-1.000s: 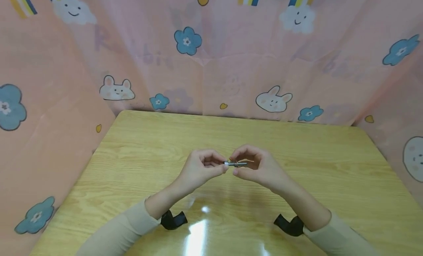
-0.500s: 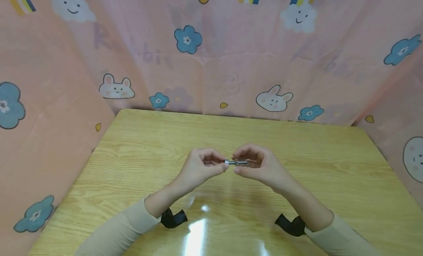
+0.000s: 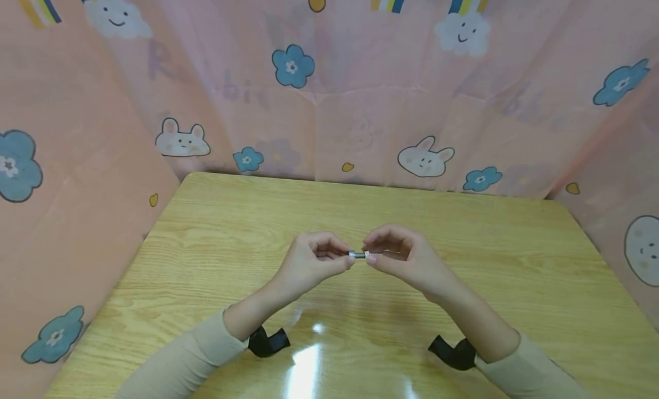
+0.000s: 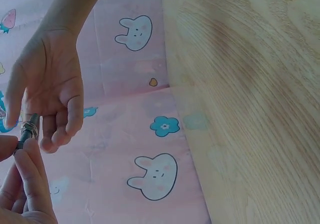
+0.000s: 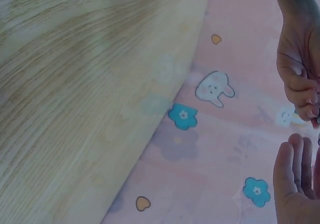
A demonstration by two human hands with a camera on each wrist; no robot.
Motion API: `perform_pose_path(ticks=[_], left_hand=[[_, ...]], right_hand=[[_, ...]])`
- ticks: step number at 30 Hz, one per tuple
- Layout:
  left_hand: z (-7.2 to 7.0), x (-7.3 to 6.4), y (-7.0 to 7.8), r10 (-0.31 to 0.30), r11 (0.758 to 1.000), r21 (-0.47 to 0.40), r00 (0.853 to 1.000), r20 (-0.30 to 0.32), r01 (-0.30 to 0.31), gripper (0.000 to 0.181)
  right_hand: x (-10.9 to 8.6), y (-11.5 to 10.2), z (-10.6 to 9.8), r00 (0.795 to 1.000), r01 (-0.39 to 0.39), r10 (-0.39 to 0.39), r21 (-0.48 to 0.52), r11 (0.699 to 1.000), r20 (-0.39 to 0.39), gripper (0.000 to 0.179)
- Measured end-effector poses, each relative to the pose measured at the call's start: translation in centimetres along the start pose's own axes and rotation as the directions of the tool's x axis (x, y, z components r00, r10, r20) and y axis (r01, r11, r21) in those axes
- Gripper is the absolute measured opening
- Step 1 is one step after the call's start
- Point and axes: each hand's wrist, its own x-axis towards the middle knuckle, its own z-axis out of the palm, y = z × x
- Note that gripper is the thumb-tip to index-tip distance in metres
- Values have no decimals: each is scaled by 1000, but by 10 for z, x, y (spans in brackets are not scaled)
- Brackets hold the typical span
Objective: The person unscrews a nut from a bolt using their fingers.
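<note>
My left hand pinches the head end of a metal bolt between thumb and fingers. The bolt lies level above the table, its threaded end pointing right. My right hand has its thumb and index fingertips at a nut part-way along the thread. Beyond the nut, the bolt's free end reaches into the hollow of the right palm. In the left wrist view the left fingers grip the head from below. Only the edges of both hands show in the right wrist view, with the bolt mostly out of frame.
The wood-grain table spreads beneath both hands, with glare near its front. A pink printed cloth stands behind and along the sides. Black straps hang at the wrists, beside the light sleeves.
My right thumb has risen onto the nut, covering more of the bolt's far end. Half a second ago the nut showed openly between the right fingertips. My left hand stays still.
</note>
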Motion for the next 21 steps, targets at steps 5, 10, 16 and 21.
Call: perform_pose_path(ticks=[5,10,16,21], left_hand=[[0,0,1,-2,1000,2,1000,1,2,12],[-1,0,1,0,1000,17,1000,1,0,14],[-1,0,1,7,1000,5,1000,-2,-7,12],[-1,-1,0,3,1000,0,1000,1,-3,12]], right_hand=[[2,1,1,1000,-20,20,29,999,5,19],[1,0,1,1000,2,-2,2,1000,-2,21],[2,0,1,1000,-9,9,-21,1000,-3,17],[1,1,0,1000,4,-4,1,1000,5,18]])
